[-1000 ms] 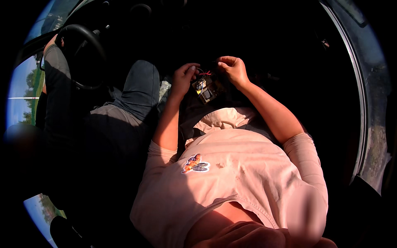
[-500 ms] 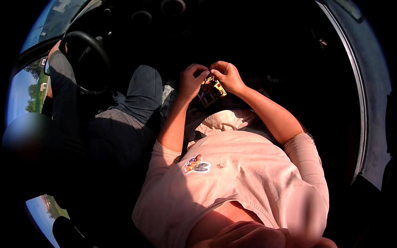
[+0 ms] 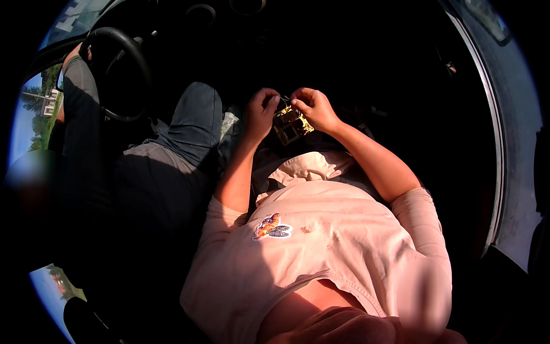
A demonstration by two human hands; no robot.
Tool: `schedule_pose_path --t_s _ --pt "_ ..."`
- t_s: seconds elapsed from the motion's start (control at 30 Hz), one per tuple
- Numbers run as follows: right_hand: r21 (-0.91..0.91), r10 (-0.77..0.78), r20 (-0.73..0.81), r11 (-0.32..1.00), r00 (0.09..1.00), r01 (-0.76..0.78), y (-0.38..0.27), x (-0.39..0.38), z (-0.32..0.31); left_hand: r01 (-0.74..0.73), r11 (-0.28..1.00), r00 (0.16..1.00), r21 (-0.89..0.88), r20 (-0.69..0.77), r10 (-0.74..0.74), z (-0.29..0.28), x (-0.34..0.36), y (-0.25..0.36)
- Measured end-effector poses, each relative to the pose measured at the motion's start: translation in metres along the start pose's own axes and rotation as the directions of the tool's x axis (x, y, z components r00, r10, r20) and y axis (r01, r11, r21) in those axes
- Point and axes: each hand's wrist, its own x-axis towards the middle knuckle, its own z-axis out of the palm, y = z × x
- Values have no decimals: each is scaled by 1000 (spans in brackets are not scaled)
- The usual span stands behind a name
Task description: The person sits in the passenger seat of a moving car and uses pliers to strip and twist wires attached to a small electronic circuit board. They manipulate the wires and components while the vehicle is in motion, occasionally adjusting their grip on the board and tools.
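Observation:
In my lap lies a small electronic board [image 3: 289, 132] with yellow parts, a dark square part and thin wires. Both hands are raised at its upper edge. My left hand [image 3: 262, 112] pinches at a thin wire on the left, fingers curled. My right hand [image 3: 314, 108] pinches near it on the right, thumb and index finger together at a thin wire. The board sits just below my fingertips, partly hidden by them. The wires' ends are too small to make out.
A person beside me on the left, in dark trousers [image 3: 186, 123], has a hand [image 3: 80, 54] on the steering wheel [image 3: 134, 63]. The dark dashboard lies ahead. A door window [image 3: 513, 189] curves along my right, and a crumpled pale item [image 3: 229, 123] sits between the seats.
Since a second ago my hands have come closer together over the board, with my right hand lower and further left. The yellow parts now show more. The view outside the left window has shifted.

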Motion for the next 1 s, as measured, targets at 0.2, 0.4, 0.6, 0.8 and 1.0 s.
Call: schedule_pose_path --t_s 0.2,0.4,0.6,0.8,1.0 --pt "4 -2 -1 1000 1000 2 0 3 -3 -227 960 971 162 -42 237 -5 0 19" --pt "194 -41 8 980 999 39 3 4 0 -439 791 891 426 97 443 2 -1 27" --pt "151 -69 18 986 997 66 3 2 -3 -474 755 875 452 145 463 3 7 30" --pt "124 -8 92 992 996 -3 1 -1 2 -417 799 906 434 129 402 2 -4 26" --pt "-128 -10 117 991 993 26 -3 -2 -1 -462 767 887 445 215 409 -2 -8 29"
